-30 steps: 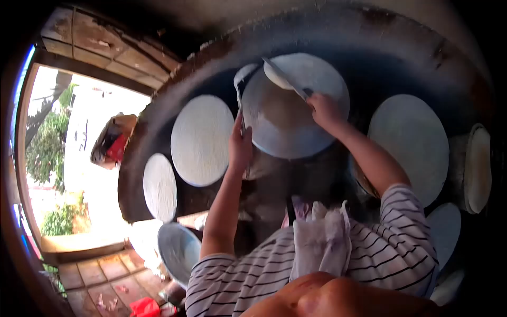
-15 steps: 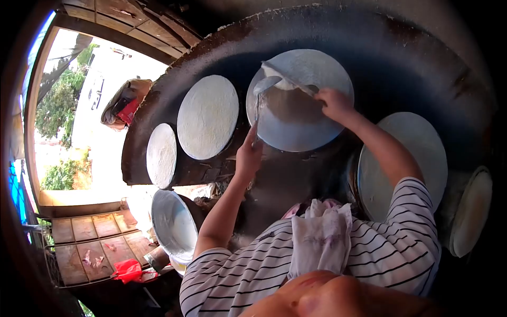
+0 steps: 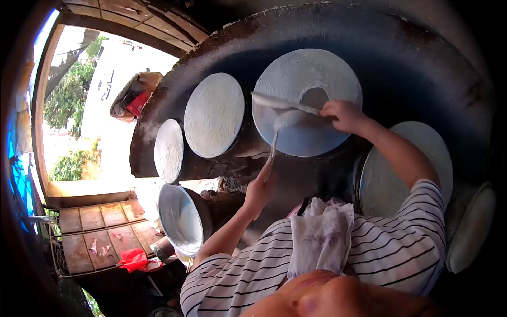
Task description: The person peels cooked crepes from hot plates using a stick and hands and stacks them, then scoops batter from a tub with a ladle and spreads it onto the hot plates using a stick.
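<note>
My left hand [image 3: 259, 191] is closed around the handle of a ladle [image 3: 288, 119], whose bowl hovers over or rests on the near part of a round griddle [image 3: 306, 146]. In my right hand [image 3: 344, 116] is one end of a long flat spreader [image 3: 280, 101], which lies across the griddle's middle. White batter [image 3: 296, 63] covers the far side and left of the plate, around a bare round patch. The near part of the plate shows bluish grey. Whether the ladle touches the spreader, I cannot tell.
Two round plates coated white, a larger one [image 3: 214, 116] and a smaller one [image 3: 169, 151], sit to the left. A metal basin [image 3: 182, 219] with white liquid stands below them. Another round plate [image 3: 409, 174] is at the right. A dark curved wall [image 3: 385, 39] rises behind the griddle.
The batter now covers far more of the griddle's far side. The spreader has moved toward me, and the ladle's bowl has come nearer and to the right.
</note>
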Motion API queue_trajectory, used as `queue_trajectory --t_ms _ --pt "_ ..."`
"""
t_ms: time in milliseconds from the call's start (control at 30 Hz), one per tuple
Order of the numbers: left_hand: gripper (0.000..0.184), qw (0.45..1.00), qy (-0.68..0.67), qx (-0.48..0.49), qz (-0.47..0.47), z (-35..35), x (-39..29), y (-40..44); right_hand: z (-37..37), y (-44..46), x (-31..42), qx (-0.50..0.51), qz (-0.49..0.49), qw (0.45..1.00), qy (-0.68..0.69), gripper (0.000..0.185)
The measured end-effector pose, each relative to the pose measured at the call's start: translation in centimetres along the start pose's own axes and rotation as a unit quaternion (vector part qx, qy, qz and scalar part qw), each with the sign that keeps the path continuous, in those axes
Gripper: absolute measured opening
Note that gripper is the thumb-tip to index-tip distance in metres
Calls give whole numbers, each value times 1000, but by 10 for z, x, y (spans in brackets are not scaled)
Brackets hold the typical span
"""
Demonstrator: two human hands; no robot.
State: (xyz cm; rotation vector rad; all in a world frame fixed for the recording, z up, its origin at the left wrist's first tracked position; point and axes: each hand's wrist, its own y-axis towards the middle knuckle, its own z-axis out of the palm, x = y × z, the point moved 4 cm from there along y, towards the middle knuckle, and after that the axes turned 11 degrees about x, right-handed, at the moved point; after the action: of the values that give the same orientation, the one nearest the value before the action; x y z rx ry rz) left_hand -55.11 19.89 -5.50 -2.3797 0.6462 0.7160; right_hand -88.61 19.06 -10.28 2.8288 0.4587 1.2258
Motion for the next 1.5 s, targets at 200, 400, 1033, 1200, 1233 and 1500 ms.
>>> queue_trajectory --t_ms 200,400,1033,1200,1233,1500 --pt "59 992 -94 85 6 13 -5 12 -33 23 -29 80 88 988 103 43" --pt "64 989 -61 78 109 16 -6 -34 -44 -15 -21 135 -11 983 122 41" --pt "19 425 -815 374 125 -52 -64 -5 -46 -105 9 26 134 977 162 40" --pt "38 327 -822 453 115 -23 -105 34 18 -97 61 -76 19 993 -88 33" --pt "34 308 -803 494 127 -26 -96 29 32 -113 85 -43 86 988 -123 34" --pt "47 551 -725 296 290 -154 -20 -42 206 17 191 -263 196 762 559 29"
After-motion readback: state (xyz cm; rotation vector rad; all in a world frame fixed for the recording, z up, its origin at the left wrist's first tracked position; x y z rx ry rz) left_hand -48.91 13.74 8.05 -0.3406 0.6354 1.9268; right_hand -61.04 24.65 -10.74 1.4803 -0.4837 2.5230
